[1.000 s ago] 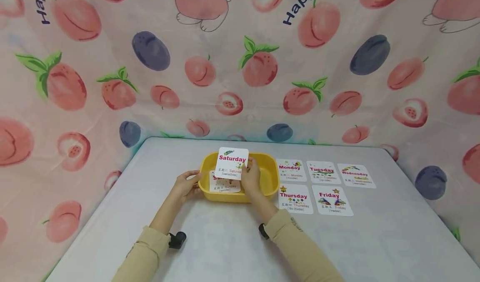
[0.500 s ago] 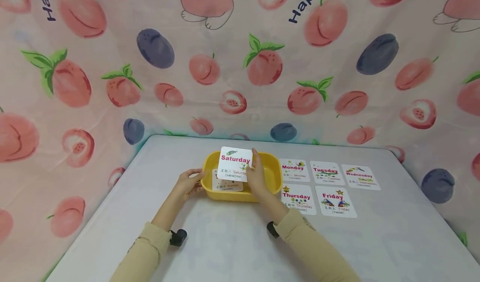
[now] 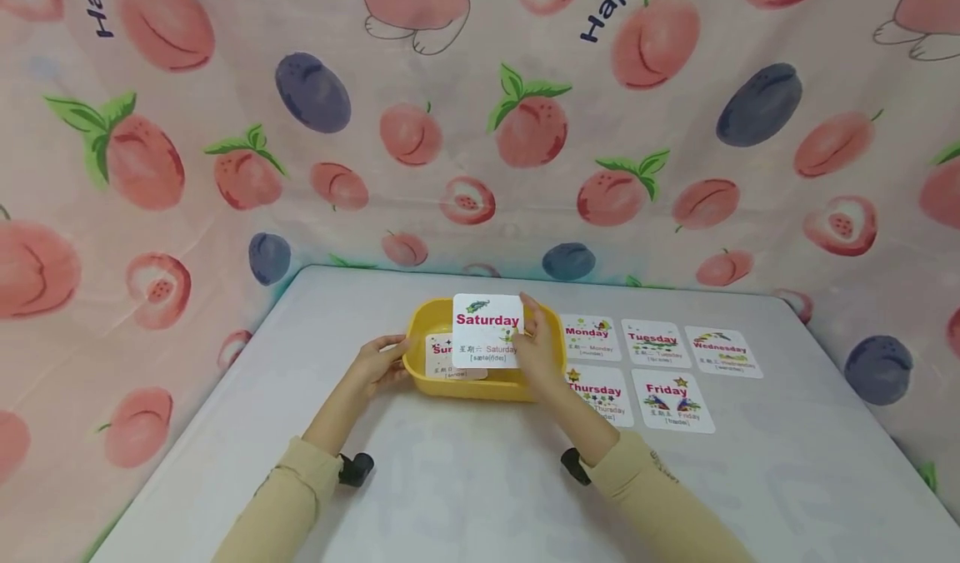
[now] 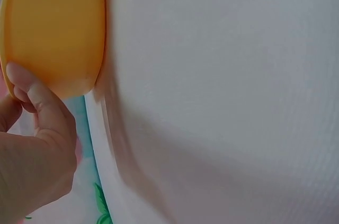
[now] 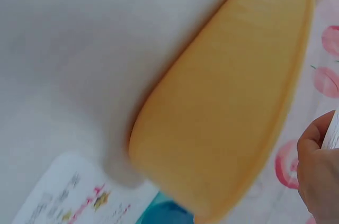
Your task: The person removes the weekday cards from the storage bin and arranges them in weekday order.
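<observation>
My right hand (image 3: 537,346) holds a white card printed "Saturday" (image 3: 487,331) by its right edge, raised over a yellow plastic basin (image 3: 465,390). Inside the basin lies a "Sunday" card (image 3: 453,371), partly covered by the raised one in the head view. At the basin's left end, my left hand (image 3: 377,365) pinches the rim between thumb and fingers; the left wrist view shows the thumb (image 4: 24,75) against the outer wall. In the right wrist view, the right hand (image 5: 320,166) appears beside the basin's side wall (image 5: 228,91), with a sliver of the card showing.
To the basin's right, cards lie face up in two rows: Monday (image 3: 589,338), Tuesday (image 3: 651,344) and Wednesday (image 3: 723,352) behind, Thursday (image 3: 600,395) and Friday (image 3: 672,401) in front. A fruit-print cloth (image 3: 480,130) hangs behind the white table (image 3: 465,480).
The right hand has moved to the right with the Saturday card, uncovering more of the Sunday card's left side. The left hand stays at the basin's rim. The head view has shifted slightly.
</observation>
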The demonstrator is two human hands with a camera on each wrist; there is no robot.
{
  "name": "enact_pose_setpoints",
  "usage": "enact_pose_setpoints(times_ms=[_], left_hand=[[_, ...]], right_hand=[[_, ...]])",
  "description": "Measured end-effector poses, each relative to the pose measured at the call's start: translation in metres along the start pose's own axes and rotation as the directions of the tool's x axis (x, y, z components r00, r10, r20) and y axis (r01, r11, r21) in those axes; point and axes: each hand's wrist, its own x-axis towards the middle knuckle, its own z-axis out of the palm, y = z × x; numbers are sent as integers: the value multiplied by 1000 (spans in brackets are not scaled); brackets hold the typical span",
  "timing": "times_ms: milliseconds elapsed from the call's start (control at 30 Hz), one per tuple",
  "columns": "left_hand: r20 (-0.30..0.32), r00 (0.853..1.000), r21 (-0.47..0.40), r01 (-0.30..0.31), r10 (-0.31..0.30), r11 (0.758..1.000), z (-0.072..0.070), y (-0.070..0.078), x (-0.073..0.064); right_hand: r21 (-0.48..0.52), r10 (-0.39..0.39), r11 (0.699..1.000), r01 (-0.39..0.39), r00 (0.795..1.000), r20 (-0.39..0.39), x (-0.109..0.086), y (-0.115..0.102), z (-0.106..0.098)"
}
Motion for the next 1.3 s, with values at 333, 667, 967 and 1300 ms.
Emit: enact_pose_setpoints(times_ms=[333, 667, 967, 1300], left_hand=[[17, 1000, -46, 21, -20, 999, 0, -1, -2], [38, 999, -66, 19, -17, 998, 2, -1, -2], [27, 1000, -54, 11, -9, 999, 3, -4, 2], [16, 1000, -47, 15, -15, 999, 2, -3, 2]], right_hand=[[-44, -64, 997, 65, 998, 26, -14, -9, -29], [-163, -51, 985, 52, 999, 10, -25, -8, -62], [-197, -46, 979, 44, 999, -3, -32, -3, -97], [-277, -10, 961, -15, 996, -89, -45, -1, -133]])
